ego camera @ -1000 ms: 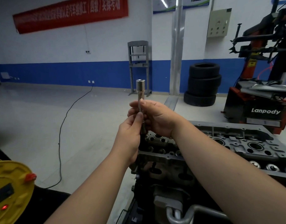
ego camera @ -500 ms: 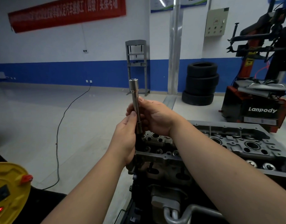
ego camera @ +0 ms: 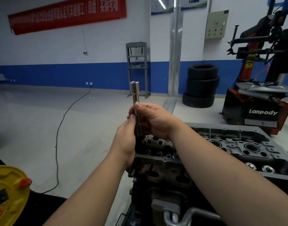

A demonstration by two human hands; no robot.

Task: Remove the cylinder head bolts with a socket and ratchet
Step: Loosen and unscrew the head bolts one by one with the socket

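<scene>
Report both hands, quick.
Left hand: grips the lower end of the socket tool.
Right hand: fingers curled round the tool's middle.

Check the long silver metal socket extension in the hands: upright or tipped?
Nearly upright: the long silver metal socket extension rises from both hands, wide end up, leaning slightly left.

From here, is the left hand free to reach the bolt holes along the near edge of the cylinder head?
Probably not yet: the left hand grips the socket extension together with the right hand. The cylinder head lies just below, nothing between.

The socket [ego camera: 136,105] has tilted slightly left in both hands.
</scene>
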